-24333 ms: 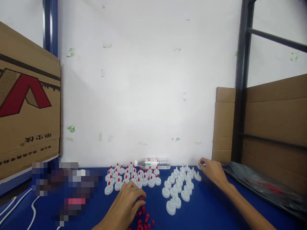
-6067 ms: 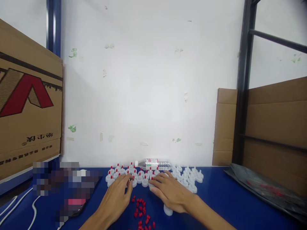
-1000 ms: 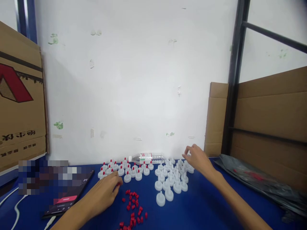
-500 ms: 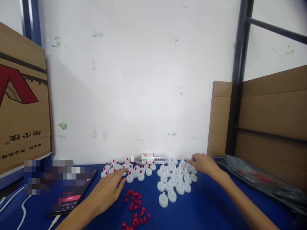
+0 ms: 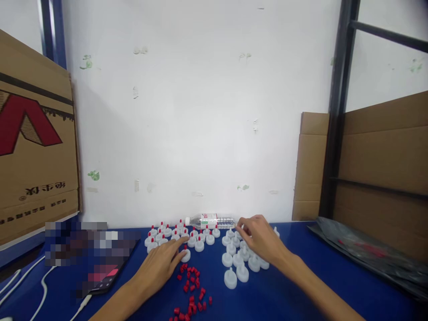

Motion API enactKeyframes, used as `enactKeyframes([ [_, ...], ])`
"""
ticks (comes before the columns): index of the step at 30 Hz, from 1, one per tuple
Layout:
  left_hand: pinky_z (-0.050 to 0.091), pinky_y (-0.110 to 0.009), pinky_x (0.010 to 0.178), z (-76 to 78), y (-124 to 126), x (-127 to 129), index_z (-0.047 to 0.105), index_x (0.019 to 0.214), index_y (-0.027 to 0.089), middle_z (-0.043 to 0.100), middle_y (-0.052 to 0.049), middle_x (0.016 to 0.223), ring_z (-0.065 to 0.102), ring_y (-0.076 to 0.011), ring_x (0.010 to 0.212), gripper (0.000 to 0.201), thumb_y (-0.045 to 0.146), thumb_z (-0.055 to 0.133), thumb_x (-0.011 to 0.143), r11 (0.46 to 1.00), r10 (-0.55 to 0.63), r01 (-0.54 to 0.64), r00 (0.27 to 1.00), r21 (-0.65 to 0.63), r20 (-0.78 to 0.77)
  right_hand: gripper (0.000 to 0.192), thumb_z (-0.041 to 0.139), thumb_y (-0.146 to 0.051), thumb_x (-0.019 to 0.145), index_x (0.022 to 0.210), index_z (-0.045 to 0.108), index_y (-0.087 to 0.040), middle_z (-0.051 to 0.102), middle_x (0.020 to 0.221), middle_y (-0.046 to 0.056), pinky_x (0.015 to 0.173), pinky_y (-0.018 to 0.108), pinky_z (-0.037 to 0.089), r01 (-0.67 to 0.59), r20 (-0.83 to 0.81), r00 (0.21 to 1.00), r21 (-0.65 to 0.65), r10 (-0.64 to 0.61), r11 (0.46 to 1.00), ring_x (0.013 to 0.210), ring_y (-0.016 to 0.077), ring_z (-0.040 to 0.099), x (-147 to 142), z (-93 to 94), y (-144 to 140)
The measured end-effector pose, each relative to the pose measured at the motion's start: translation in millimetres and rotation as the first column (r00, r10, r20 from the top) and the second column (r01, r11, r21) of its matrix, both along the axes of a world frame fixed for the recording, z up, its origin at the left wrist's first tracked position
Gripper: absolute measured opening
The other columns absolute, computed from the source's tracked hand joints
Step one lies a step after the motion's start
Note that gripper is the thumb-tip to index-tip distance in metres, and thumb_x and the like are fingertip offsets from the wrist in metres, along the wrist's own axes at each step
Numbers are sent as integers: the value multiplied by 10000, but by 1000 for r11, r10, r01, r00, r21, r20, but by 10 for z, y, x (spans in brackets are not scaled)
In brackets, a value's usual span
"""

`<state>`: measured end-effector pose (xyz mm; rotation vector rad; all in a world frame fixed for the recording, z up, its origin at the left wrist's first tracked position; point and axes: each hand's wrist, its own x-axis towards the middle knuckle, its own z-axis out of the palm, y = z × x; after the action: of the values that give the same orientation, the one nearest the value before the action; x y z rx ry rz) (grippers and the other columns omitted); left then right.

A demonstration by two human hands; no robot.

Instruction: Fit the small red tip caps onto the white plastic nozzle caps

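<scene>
I see my left hand (image 5: pixel 160 266) lying flat on the blue table (image 5: pixel 301 285), fingers spread, index tip touching a red-tipped white cap (image 5: pixel 186 254) just above the loose red plugs (image 5: pixel 191 290). My right hand (image 5: pixel 261 243) hovers over the plain white caps (image 5: pixel 236 267), fingertips drawn together, possibly pinching one; I cannot tell. A water bottle (image 5: pixel 210 220) lies behind.

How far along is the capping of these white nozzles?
Done: a cluster of red-tipped caps. In hand: the left hand rests by one red-tipped cap; the right hand is over the plain white caps. Left: those and loose red tips.
</scene>
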<state>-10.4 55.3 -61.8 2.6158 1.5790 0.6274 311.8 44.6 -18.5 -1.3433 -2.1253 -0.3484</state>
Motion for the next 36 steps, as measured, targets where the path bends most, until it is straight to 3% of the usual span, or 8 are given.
enactKeyframes([
  [6, 461, -288, 737, 52, -14, 40, 649, 1041, 253, 736, -28, 948, 699, -226, 882, 230, 319, 430, 1026, 998, -40, 35, 995, 48, 95, 151, 520, -222, 1015, 1098, 644, -246, 742, 987, 23, 1061, 435, 400, -238, 46, 971, 40, 236, 970, 918, 196, 693, -372, -62, -257],
  [9, 463, -262, 687, 128, -158, 162, 624, 1031, 250, 740, -2, 871, 691, -191, 783, 207, 365, 453, 1025, 995, -95, 84, 948, 49, 302, 575, 611, -303, 988, 1506, 367, -255, 613, 1393, 104, 1147, 497, 338, -329, 81, 943, 70, 324, 942, 1262, 250, 581, -480, -94, -359],
  [11, 468, -250, 664, 140, -278, 267, 612, 1024, 247, 736, 11, 840, 681, -173, 740, 220, 407, 460, 1028, 988, -155, 154, 904, 35, 399, 773, 657, -382, 961, 1580, 216, -244, 510, 1508, 130, 1181, 515, 301, -375, 122, 923, 70, 365, 924, 1364, 265, 499, -547, -134, -400],
  [18, 394, -272, 652, 119, -514, 432, 575, 873, 231, 670, -13, 836, 612, -169, 726, 345, 376, 333, 1071, 948, -313, 298, 937, 109, 158, 88, 585, -309, 1016, 1068, 594, -239, 753, 940, -5, 1131, 434, 331, -455, 103, 888, 48, 449, 889, 831, 168, 702, -704, -252, -442],
  [23, 370, -280, 634, 221, -511, 420, 492, 766, 229, 584, 15, 720, 536, -166, 663, 462, 467, 242, 1074, 962, -263, 272, 924, 5, 278, 128, 554, -191, 1003, 1115, 606, -225, 766, 998, 40, 1085, 463, 354, -438, 231, 891, 210, 391, 874, 794, 189, 678, -655, -177, -391],
  [27, 312, -267, 478, 271, -394, 266, 294, 701, 256, 300, 74, 547, 332, -144, 471, 498, 611, 170, 1028, 961, -59, 184, 866, -207, 497, 324, 460, -26, 962, 1108, 638, -255, 747, 1180, 49, 1073, 504, 362, -292, 193, 951, 320, 240, 901, 865, 193, 706, -308, -77, -166],
  [31, 325, -290, 584, 317, -296, 80, 411, 724, 235, 505, 25, 642, 459, -168, 587, 390, 459, 311, 1027, 998, -59, 64, 976, -17, 208, 138, 548, -270, 1004, 1124, 613, -247, 761, 913, 17, 1044, 494, 406, -28, -57, 997, 272, 46, 962, 777, 198, 706, 124, -22, 90],
  [36, 404, -314, 717, 279, -330, 70, 580, 887, 228, 642, -32, 902, 603, -204, 791, 234, 295, 383, 992, 995, -94, 94, 995, -21, 19, 92, 535, -290, 1015, 1019, 611, -239, 741, 1018, 51, 1002, 496, 425, -32, -56, 997, 249, 47, 968, 888, 226, 693, 212, -89, 171],
])
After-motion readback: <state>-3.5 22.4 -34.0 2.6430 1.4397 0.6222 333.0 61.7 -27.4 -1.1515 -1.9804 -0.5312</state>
